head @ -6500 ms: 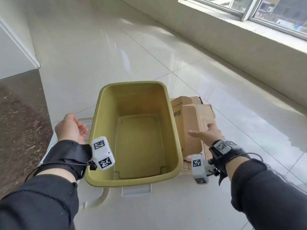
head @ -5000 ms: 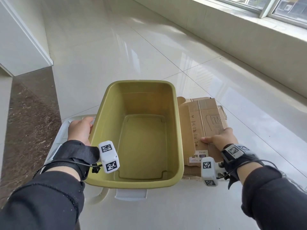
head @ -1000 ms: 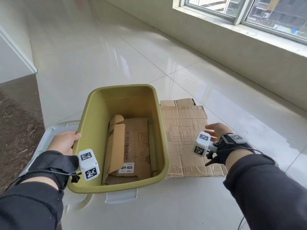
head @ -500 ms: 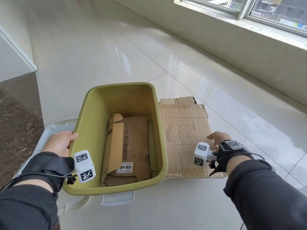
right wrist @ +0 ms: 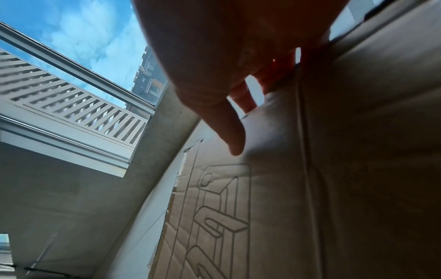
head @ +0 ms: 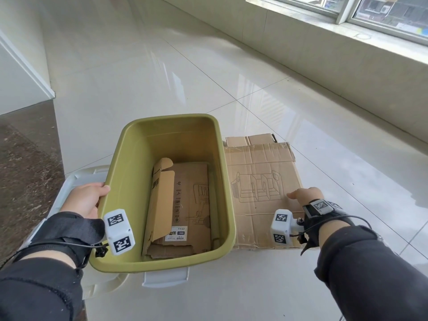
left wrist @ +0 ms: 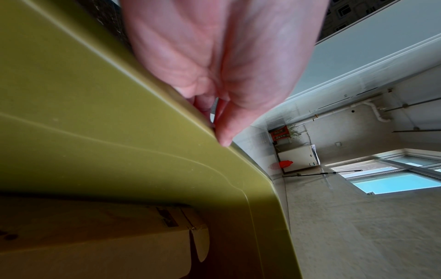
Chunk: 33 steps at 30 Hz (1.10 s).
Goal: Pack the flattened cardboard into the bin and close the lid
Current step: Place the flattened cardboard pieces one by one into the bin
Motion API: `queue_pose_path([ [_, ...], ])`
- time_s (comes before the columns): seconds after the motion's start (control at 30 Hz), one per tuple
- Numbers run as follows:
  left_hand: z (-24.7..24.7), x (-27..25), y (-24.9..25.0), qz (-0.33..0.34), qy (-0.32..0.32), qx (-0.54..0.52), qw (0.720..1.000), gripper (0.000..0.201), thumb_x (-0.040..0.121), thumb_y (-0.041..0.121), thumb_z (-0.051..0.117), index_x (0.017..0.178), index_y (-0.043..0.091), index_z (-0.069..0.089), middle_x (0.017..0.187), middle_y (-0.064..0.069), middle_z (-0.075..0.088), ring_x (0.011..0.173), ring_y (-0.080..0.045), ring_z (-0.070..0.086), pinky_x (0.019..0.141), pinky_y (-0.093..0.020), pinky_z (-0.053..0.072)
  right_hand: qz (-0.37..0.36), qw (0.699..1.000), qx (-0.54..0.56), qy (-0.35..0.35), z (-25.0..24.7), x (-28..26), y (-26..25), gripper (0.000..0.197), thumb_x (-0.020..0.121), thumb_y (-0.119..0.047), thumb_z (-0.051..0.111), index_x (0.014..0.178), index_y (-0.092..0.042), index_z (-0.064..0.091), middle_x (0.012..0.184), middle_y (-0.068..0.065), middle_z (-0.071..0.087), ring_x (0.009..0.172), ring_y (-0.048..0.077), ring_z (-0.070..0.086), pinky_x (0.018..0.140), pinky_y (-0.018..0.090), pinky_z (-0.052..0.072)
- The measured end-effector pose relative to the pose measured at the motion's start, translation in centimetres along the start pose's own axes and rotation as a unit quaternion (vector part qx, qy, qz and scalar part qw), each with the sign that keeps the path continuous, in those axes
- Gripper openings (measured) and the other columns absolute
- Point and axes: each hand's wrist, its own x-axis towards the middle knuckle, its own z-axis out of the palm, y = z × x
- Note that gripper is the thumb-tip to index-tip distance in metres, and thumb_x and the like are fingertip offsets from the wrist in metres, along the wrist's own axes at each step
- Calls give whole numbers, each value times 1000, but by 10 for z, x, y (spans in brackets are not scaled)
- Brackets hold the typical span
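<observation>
Flattened cardboard sheet point(head: 261, 195) on floor: light, stiff, creased. Right hand point(head: 305, 196) open, flat on right edge; left hand point(head: 85, 200) gripping bin point(head: 120, 177) rim.

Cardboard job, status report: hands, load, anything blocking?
Left hand grips bin rim. Right hand on floor cardboard, grip unclear. One piece in bin. Lid under bin. Nothing blocking.

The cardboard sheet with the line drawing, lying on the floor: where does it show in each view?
Head: cardboard sheet right of the green bin, under the right hand.
Left wrist: not in it; only the bin and the cardboard inside.
Right wrist: fills the lower right.
Shared landmark: the line drawing.
</observation>
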Motion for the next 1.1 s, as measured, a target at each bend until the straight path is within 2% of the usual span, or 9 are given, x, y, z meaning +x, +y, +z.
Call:
queue_pose_path([
  [0.07, 1, -1, 0, -2, 2, -6, 1000, 38, 96, 4, 44, 133, -2, 51, 84, -16, 58, 76, -27, 56, 78, -44, 48, 0, 1000, 26, 8, -2, 2, -1, 35, 82, -27, 69, 71, -4, 45, 73, 12, 52, 67, 28, 52, 88, 44, 48],
  [0.13, 0, 1, -1, -4, 5, -9, 1000, 38, 96, 4, 44, 133, -2, 51, 85, -16, 58, 77, -27, 57, 85, -47, 47, -3, 999, 35, 17, -3, 0, -2, 43, 79, -38, 71, 81, -2, 47, 66, 10, 49, 59, 25, 48, 82, 42, 49],
  [0.37, 1, 2, -1, -9, 7, -9, 1000, 37, 96, 5, 45, 132, 0, 52, 86, -15, 59, 85, -31, 59, 88, -46, 45, -45, 998, 43, 22, -7, 0, 0, 52, 77, -42, 72, 105, 1, 59, 74, 9, 57, 64, 24, 53, 68, 34, 43],
  [0.47, 0, 5, -1, -12, 9, -6, 1000, 37, 95, 6, 46, 131, 0, 53, 88, -16, 60, 84, -30, 60, 90, -47, 46, -66, 996, 59, 29, -10, -1, 0, 44, 78, -38, 73, 94, 1, 57, 69, 7, 55, 60, 22, 50, 64, 33, 42],
  [0.6, -1, 7, -2, -16, 10, -5, 1000, 37, 96, 5, 46, 131, -1, 52, 96, -19, 60, 100, -32, 57, 90, -48, 46, -87, 992, 69, 56, -19, -6, -3, 39, 80, -36, 71, 70, -5, 50, 66, 6, 50, 58, 19, 46, 50, 29, 34],
  [0.7, -2, 10, -3, -16, 9, -3, 1000, 38, 95, 4, 47, 132, -1, 52, 109, -22, 59, 102, -32, 57, 93, -49, 47, -97, 989, 82, 77, -32, -12, -7, 41, 80, -36, 71, 68, -5, 47, 68, 8, 51, 63, 23, 48, 57, 31, 37],
  [0.83, -4, 18, -7, -12, 5, 7, 1000, 36, 94, 5, 47, 129, 0, 54, 112, -22, 60, 99, -32, 58, 92, -47, 48, -111, 986, 82, 90, -47, -23, -9, 40, 83, -34, 69, 66, -6, 47, 65, 6, 48, 57, 18, 44, 50, 29, 33],
  [1.0, -10, 31, -10, -5, -3, 30, 1000, 32, 91, 15, 52, 121, 8, 61, 115, -22, 66, 102, -34, 64, 100, -51, 46, -127, 981, 87, 117, -70, -39, -16, 41, 82, -37, 68, 86, 1, 54, 75, 10, 54, 74, 27, 50, 70, 34, 38],
  [1.1, -13, 39, -13, -4, -1, 49, 999, 28, 88, 19, 54, 113, 14, 65, 111, -20, 68, 107, -38, 65, 101, -54, 46, -135, 978, 101, 124, -80, -49, -22, 41, 82, -38, 68, 87, 0, 55, 86, 13, 57, 76, 27, 51, 63, 32, 38],
])
